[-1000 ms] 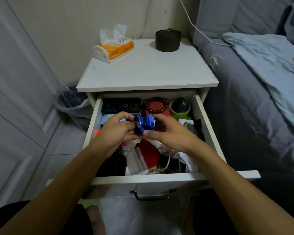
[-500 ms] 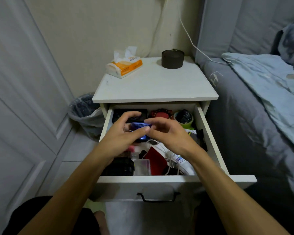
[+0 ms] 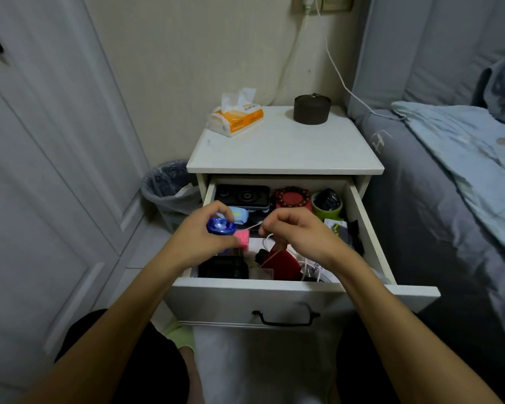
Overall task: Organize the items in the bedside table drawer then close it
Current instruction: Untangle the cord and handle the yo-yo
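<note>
The white bedside table's drawer (image 3: 289,298) stands pulled out and full of clutter. Over its left half my left hand (image 3: 199,237) grips a shiny blue yo-yo (image 3: 220,226). A thin white string (image 3: 250,227) runs from the yo-yo to my right hand (image 3: 298,231), which pinches its end over the drawer's middle. Below the hands lie a pink block (image 3: 242,239), a black box (image 3: 223,266), a red pouch (image 3: 283,265) and white cables (image 3: 312,269). At the back sit a black case (image 3: 242,195), a red box with a bead bracelet (image 3: 292,196) and a green cup (image 3: 327,204).
On the tabletop (image 3: 286,150) stand an orange tissue pack (image 3: 236,118) and a dark round lidded box (image 3: 312,109). A lined bin (image 3: 169,185) sits left of the table, beside white wardrobe doors. A grey bed with a blue blanket (image 3: 461,158) runs along the right.
My hands have drawn apart: the left keeps the yo-yo and moved left, the right pulls the string out to the right. The view has pulled back and tilted up.
</note>
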The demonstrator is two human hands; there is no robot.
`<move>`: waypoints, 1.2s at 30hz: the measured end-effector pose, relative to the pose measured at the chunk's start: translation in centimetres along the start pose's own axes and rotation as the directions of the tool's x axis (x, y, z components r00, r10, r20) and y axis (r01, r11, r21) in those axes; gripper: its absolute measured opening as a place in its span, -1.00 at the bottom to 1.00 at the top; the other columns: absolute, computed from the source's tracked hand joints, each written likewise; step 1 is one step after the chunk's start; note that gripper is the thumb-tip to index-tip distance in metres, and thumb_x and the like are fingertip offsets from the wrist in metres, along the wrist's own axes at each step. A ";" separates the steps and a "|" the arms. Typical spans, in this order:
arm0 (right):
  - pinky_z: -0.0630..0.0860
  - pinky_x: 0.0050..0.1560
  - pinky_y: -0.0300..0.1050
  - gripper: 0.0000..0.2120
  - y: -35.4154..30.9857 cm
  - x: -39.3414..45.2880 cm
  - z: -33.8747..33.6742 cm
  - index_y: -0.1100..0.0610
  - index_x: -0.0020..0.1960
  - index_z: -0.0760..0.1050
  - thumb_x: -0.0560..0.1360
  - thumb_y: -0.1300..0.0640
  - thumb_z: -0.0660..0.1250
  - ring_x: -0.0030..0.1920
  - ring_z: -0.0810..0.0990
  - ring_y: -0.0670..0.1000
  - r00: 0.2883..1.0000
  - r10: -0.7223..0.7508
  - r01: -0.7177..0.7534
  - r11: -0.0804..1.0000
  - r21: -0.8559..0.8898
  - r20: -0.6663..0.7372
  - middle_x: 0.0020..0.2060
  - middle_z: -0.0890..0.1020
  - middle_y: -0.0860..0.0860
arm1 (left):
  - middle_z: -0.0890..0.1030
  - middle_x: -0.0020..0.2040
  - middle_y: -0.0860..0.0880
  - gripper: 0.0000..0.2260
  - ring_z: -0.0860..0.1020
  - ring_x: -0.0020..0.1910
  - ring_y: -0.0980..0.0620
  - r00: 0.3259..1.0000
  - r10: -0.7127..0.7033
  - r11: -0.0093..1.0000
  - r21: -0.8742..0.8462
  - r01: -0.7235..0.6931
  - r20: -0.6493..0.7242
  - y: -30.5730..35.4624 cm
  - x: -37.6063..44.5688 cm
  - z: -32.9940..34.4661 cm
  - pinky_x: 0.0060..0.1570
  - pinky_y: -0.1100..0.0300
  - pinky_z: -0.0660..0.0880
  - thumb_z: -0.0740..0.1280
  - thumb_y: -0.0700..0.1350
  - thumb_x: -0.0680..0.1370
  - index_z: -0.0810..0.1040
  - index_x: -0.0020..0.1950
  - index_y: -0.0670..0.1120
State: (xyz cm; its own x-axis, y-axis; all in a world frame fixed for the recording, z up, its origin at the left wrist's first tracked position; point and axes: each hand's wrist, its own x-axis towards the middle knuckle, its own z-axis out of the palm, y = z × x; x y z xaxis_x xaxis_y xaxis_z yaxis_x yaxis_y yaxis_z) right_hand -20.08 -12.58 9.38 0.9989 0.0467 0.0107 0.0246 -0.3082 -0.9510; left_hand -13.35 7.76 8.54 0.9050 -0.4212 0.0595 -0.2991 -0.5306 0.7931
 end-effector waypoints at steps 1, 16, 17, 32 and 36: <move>0.43 -0.25 -0.22 -0.77 -0.3 0.1 0.1 0.14 -0.19 0.59 0.60 0.22 0.25 -0.39 0.47 -0.14 1.000 -0.026 0.026 1.000 0.009 -0.003 -0.24 0.65 0.04 | 0.60 0.04 0.11 -0.65 0.59 -0.08 0.21 0.999 0.046 0.998 0.047 -0.047 0.027 0.0 0.0 0.2 -0.14 0.37 0.54 0.55 -0.13 0.36 0.55 0.06 0.13; 0.40 -0.29 -0.22 -0.80 -6.1 0.6 -1.4 0.11 -0.13 0.61 0.59 0.07 0.27 -0.41 0.44 -0.18 0.987 -0.157 0.145 0.958 -0.247 -0.032 -0.45 0.54 -0.13 | 0.39 -0.47 -0.08 -0.91 0.46 -0.40 -0.03 0.995 0.041 0.618 -0.784 0.046 0.091 4.1 0.5 -1.1 -0.19 0.17 0.47 0.26 -0.24 0.38 0.55 -0.27 -0.17; 0.39 -0.30 -0.25 -0.79 -6.2 0.3 -1.8 0.13 -0.13 0.61 0.59 0.09 0.27 -0.41 0.43 -0.17 0.986 -0.156 0.139 0.964 -0.227 -0.057 -0.47 0.52 -0.14 | 0.33 -0.49 -0.05 -0.91 0.39 -0.45 0.01 0.998 -0.008 0.534 -0.844 0.061 0.066 4.3 0.8 -1.6 -0.22 0.17 0.45 0.23 -0.25 0.40 0.51 -0.27 -0.18; 0.26 -0.40 -0.17 -0.76 -11.8 -1.2 -5.0 0.05 -0.24 0.59 0.57 0.07 0.27 -0.47 0.31 -0.08 0.926 -0.254 0.215 0.963 -0.161 -0.280 -0.52 0.37 -0.08 | 0.27 -0.47 0.01 -0.79 0.19 -0.59 0.14 0.990 -0.093 0.582 -0.812 -0.035 -0.109 9.0 1.9 -7.2 -0.60 0.33 0.14 0.20 -0.16 0.62 0.47 -0.21 -0.14; 0.25 -0.46 -0.28 -0.78 -13.7 -1.8 -4.2 0.13 -0.18 0.59 0.58 0.10 0.27 -0.52 0.30 -0.16 0.919 -0.290 0.230 0.945 -0.234 -0.267 -0.57 0.38 -0.15 | 0.29 -0.51 0.02 -0.75 0.18 -0.57 0.12 0.997 0.069 0.801 -0.593 -0.080 -0.041 11.3 0.6 -6.5 -0.57 0.32 0.12 0.26 -0.08 0.62 0.53 -0.22 -0.14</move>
State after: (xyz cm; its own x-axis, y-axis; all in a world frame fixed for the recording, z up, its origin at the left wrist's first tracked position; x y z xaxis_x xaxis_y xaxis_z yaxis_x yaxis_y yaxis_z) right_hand -21.99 -12.46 23.69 0.9218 -0.1216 0.3680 0.2625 -0.5026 -0.8237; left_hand -14.24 6.27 21.49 0.8939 -0.4262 0.1392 -0.1327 0.0449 0.9901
